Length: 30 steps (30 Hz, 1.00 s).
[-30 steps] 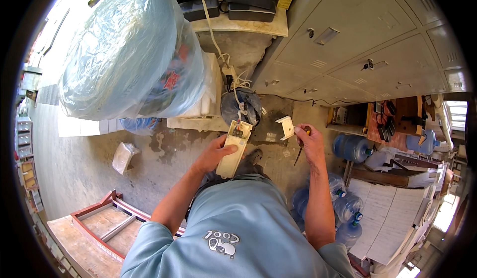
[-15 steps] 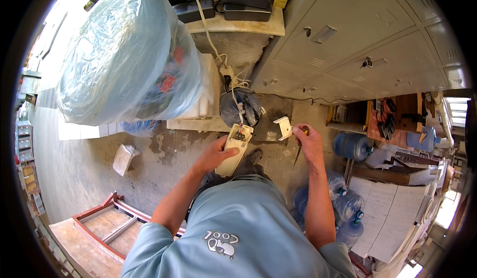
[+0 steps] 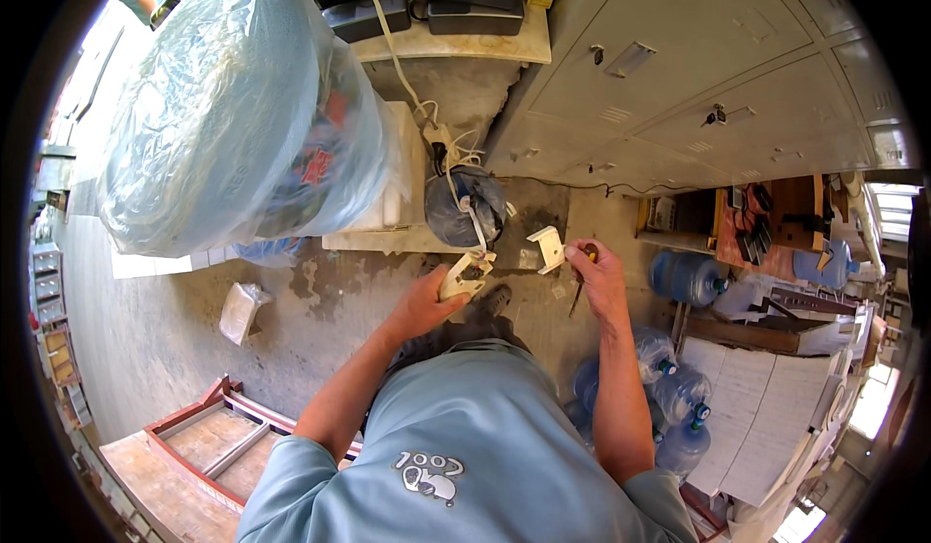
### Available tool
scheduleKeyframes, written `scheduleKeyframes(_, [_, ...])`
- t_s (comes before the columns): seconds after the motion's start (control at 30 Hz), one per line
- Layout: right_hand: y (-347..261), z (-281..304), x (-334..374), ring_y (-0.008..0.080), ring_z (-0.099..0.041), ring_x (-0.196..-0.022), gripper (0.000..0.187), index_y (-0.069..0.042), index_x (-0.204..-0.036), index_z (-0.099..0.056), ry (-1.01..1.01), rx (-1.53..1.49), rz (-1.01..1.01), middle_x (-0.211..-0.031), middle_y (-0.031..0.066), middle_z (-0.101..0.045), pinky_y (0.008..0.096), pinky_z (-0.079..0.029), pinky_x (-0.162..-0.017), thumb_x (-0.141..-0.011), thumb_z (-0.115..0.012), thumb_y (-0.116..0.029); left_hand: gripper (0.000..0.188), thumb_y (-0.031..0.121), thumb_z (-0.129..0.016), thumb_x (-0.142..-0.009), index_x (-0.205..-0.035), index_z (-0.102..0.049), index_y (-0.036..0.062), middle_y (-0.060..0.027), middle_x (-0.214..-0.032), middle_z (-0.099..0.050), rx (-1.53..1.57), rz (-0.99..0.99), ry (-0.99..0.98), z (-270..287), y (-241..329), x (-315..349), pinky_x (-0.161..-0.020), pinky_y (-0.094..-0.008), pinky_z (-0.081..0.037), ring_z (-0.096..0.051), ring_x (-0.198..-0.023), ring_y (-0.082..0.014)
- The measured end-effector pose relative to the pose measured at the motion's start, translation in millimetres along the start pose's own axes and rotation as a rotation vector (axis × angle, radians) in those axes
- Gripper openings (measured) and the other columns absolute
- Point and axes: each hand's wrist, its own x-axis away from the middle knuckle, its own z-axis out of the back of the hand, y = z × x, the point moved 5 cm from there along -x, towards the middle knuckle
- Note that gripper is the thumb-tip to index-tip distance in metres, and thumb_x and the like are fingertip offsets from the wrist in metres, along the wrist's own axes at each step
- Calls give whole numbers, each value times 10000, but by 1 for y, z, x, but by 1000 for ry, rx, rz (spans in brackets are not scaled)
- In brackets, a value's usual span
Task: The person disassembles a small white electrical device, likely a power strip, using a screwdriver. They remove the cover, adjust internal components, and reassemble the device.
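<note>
I see a large clear plastic bag (image 3: 223, 116) filled with bundled goods at upper left, resting on a pale block (image 3: 388, 215) on the concrete floor (image 3: 165, 339). Grey metal lockers (image 3: 698, 68) fill the upper right. A red wooden frame (image 3: 208, 436) lies at lower left. Blue water bottles (image 3: 669, 398) cluster at lower right, near stacked white sheets (image 3: 766, 417). A dark round bundle (image 3: 464, 206) sits against the block, with a white cable (image 3: 402, 68) running up from it to the dark boxes on a shelf (image 3: 456, 47) above.

My left hand (image 3: 422, 301) is clamped on a cream power strip (image 3: 464, 276), held just below the dark bundle, with its upper end touching the cable. My right hand (image 3: 596, 271) is closed around a screwdriver (image 3: 580, 286) with a red and yellow handle, its shaft pointing down toward the floor. A small white cover piece (image 3: 549, 248) sits just beside the right hand; I cannot tell whether the fingers touch it. The 2 hands are apart, level with each other. A small wrapped white packet (image 3: 239, 310) lies on the floor well to the left.
</note>
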Motion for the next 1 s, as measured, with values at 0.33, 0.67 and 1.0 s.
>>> scheduleKeyframes(0.33, [-11, 1, -4, 41, -472, -640, 137, -34, -944, -671, 30, 17, 23, -719, -61, -543, 214, -379, -574, -901, -697, -161, 386, 324, -705, -856, -1005, -519, 20, -250, -931, -634, -63, 6, 12, 1, 1, -1, -731, -470, -466, -592, -891, -453])
scheduleKeyframes(0.67, [-51, -4, -25, 48, -480, -637, 176, -22, -943, -677, 67, 58, 87, -730, -53, -560, 217, -391, -580, -893, -707, -189, 411, 356, -699, -869, -1034, -538, 16, -217, -916, -633, 108, 78, -18, 0, -18, -1, -736, -418, -469, -611, -822, -349])
scheduleKeyframes(1.0, [-143, -33, -64, 48, -467, -624, 189, -1, -892, -658, 224, -80, 221, -711, -41, -546, 226, -364, -557, -875, -688, -187, 384, 259, -667, -912, -1186, -577, 4, -74, -1009, -646, 378, 101, -35, -6, -35, -7, -813, -318, -479, -580, -897, -144])
